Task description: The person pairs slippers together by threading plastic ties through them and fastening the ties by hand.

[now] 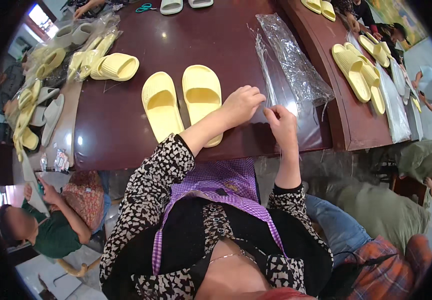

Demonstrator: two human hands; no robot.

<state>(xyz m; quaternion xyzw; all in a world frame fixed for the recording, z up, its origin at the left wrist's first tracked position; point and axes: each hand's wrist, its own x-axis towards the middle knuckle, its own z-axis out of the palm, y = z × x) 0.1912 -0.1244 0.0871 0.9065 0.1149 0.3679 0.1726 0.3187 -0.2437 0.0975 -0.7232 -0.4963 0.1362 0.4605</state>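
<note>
My left hand (pixel 244 106) is closed in a pinch, reaching across to the right of a pair of yellow slide sandals. My right hand (pixel 282 125) faces it, thumb and fingers pinched together; whatever both hold is too fine to make out. A bundle of thin whitish strands (pixel 266 67) lies on the table just beyond them. The left slide (pixel 161 102) and the right slide (pixel 201 92) stand side by side, toes away from me; my left forearm covers part of the right one.
On the dark red table (pixel 111 120), clear plastic bags (pixel 296 60) lie at right. More yellow slides (pixel 116 66) and bagged ones sit at left. A raised ledge on the right holds yellow slides (pixel 351 72). Teal scissors (pixel 146 7) lie far back. A co-worker (pixel 58 220) sits at left.
</note>
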